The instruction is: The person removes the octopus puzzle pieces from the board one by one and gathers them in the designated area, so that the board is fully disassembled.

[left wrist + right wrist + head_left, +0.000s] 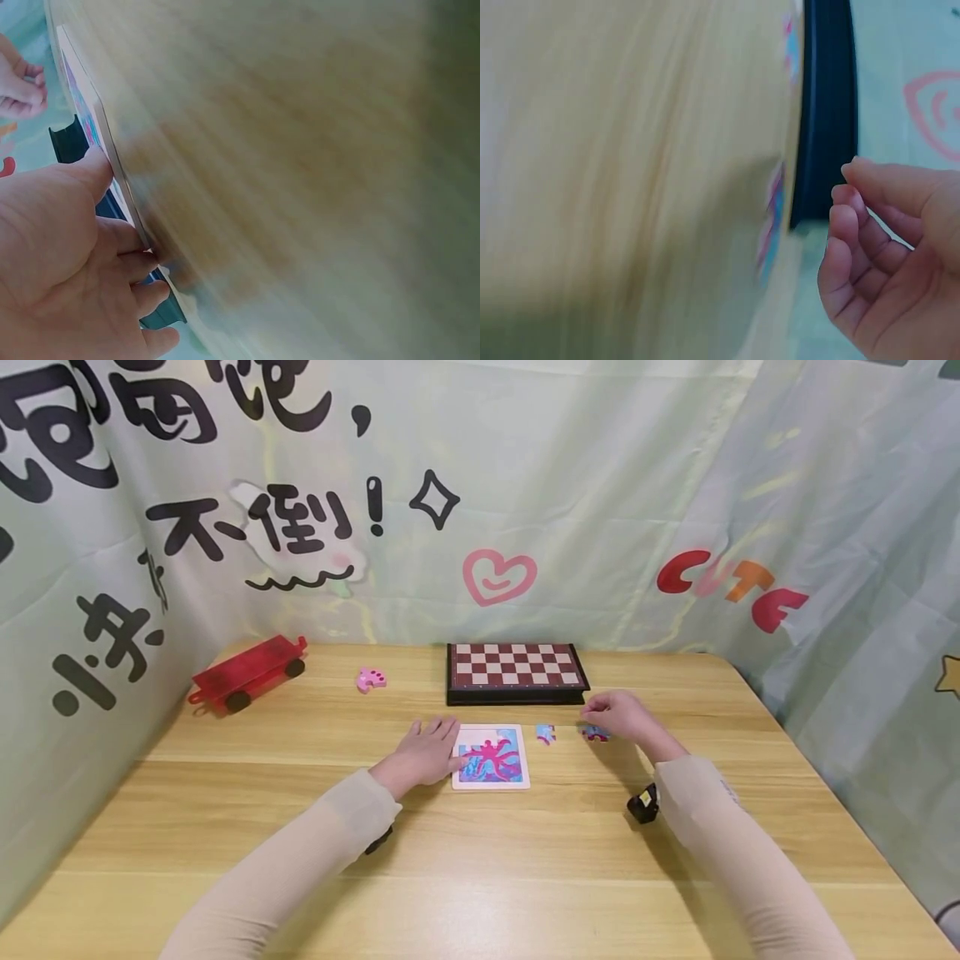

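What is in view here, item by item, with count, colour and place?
Table: 1, light wood, beneath the items
Puzzle tray: 1, pale rim with blue-and-pink octopus picture, mid-table
Loose puzzle pieces: at least 2, blue and pink, right of the tray
Pink piece: 1, pink with darker spots, back left
Checkerboard box: 1, black with maroon-and-white squares, back centre
Toy wagon: 1, red with dark wheels, far left
Backdrop: count unclear, pale green with printed designs, behind and at both sides
Sleeves: 2, beige, on both arms
Hands: 2, bare; left hand at the tray's left edge, right hand by a loose piece
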The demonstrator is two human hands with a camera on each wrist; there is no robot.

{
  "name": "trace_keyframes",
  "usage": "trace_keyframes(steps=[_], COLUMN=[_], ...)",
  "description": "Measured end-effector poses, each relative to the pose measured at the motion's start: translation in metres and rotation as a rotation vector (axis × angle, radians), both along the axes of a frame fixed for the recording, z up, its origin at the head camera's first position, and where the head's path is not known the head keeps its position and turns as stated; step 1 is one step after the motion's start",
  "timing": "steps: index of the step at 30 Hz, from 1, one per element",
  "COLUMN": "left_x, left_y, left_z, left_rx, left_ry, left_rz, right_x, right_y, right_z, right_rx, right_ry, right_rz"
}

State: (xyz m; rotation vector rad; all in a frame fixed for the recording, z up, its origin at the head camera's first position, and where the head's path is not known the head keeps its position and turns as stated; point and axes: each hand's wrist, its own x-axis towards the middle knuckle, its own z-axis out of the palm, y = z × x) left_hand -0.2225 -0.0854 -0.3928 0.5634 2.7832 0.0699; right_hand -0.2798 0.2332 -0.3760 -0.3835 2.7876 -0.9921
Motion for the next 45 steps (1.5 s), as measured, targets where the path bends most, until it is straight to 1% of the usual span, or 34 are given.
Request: trace_keyframes(steps=[4,8,11,15,20,24,28,33,41,45], left_x=[0.000,-0.001,-0.002,-0.001,0.000,-0.001,-0.002,-0.002,-0.003,-0.004], left_y=[0.000,-0.001,-0.001,-0.001,0.000,0.000,-0.001,0.000,0.000,0.000], left_z=[0.000,-0.003,-0.004,-0.003,-0.002,-0.003,-0.003,-0.004,-0.006,-0.006], left_rx=[-0.003,-0.003,0.003,-0.002,0.000,0.001,-0.010,-0.012,-0.015,-0.016], left_ry=[0.002,0.004,0.000,-0.006,-0.002,-0.004,-0.002,-0.005,-0.006,-0.002], left_rz=[-0.002,-0.007,-0.005,-0.004,0.000,0.005,0.006,0.010,0.009,0.007], right_x=[0.004,0.005,0.005,0.007,0.011,0.013,0.014,0.015,0.015,0.015], right_y=[-0.022,-0.042,-0.055,-0.070,-0.088,-0.098,-0.106,-0.111,-0.115,-0.116], right_z=[0.004,0.003,0.001,-0.001,-0.003,-0.007,-0.013,-0.016,-0.016,-0.015], right_rx=[-0.020,-0.049,-0.078,-0.097,-0.060,-0.023,-0.014,0.016,0.070,0.095], right_ry=[0.020,0.029,0.023,-0.001,-0.020,-0.005,-0.009,-0.017,-0.036,-0.024], right_rz=[0.054,0.108,0.155,0.190,0.222,0.265,0.307,0.319,0.292,0.296])
